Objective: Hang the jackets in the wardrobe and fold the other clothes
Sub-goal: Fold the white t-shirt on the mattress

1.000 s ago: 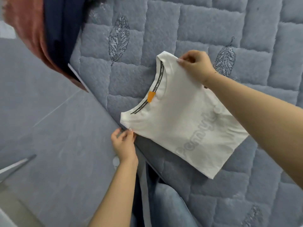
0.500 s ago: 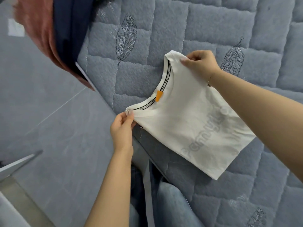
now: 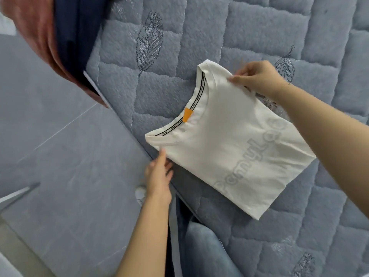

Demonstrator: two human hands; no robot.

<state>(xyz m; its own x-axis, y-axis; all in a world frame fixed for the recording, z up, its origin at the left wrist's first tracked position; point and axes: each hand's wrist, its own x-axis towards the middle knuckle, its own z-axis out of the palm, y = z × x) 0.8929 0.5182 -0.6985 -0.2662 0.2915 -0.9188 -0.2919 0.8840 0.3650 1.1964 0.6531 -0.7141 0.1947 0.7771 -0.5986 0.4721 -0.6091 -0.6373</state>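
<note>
a white t-shirt lies folded on the blue quilted bed, near the bed's left edge. its sleeves are tucked under, so it looks like a neat rectangle. the neck hole points to the left and far side. a black and white strip runs along the inside of the collar, and a small orange tag sits in the middle of it. pale grey letters run across the front of the shirt.

the right hand is at the far shoulder of the shirt. its fingers and thumb are curled and pinch the cloth there, lifting that corner a little off the bed. the left hand is at the near shoulder, right by the bed's edge. its fingers are straight and loose, and a fingertip touches the shirt's edge. this hand grasps nothing.

the bed cover has sewn squares and dark leaf shapes on it. at the far left, a pink cloth and a dark blue cloth hang over the bed's corner. to the left of the bed is the grey tiled floor. near the bottom, the person's blue jeans show beside the bed.
</note>
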